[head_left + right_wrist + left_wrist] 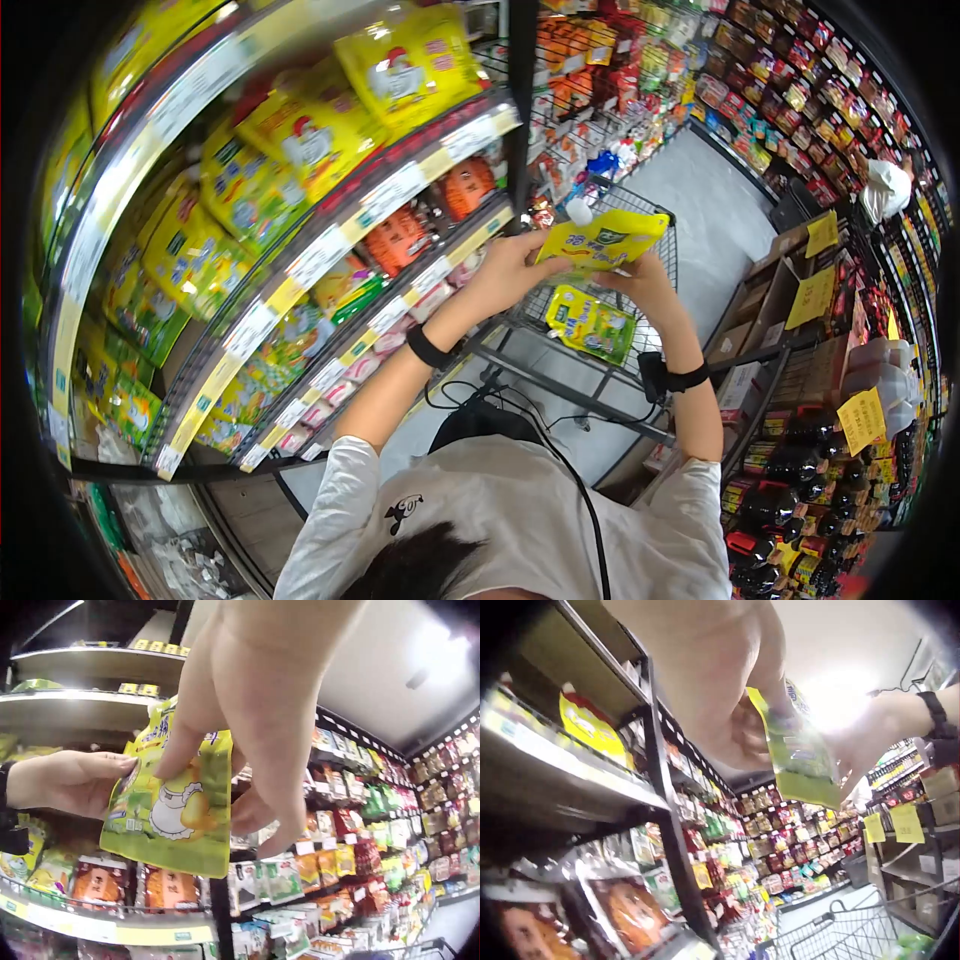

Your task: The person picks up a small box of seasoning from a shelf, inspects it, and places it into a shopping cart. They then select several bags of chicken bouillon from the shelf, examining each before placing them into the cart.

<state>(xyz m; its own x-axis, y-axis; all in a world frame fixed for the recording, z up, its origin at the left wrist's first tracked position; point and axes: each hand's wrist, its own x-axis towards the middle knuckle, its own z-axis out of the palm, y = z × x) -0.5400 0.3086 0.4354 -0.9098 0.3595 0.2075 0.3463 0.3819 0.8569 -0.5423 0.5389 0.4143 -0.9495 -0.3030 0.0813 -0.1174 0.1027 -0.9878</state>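
Observation:
Both hands hold a yellow-green seasoning pouch [607,238] above the shopping cart [560,385]. My left hand [508,268] grips one side edge, its thumb on the near face. My right hand [643,283] holds the opposite side. In the right wrist view, the pouch [191,844] shows a cartoon chicken in an apron; fingers of the right hand [251,697] lie across its printed face, while the left hand [71,780] pinches its edge. The left wrist view shows the pouch [806,769] edge-on beside the left hand [712,675]. A similar green-yellow pouch [592,325] lies inside the cart.
Left of me stands a shelf of yellow pouches [300,135], with orange-red packets [397,240] on a lower tier. On the right, a rack carries dark bottles [770,505], cartons and yellow price signs [810,298]. Grey floor [700,190] runs ahead between packed displays.

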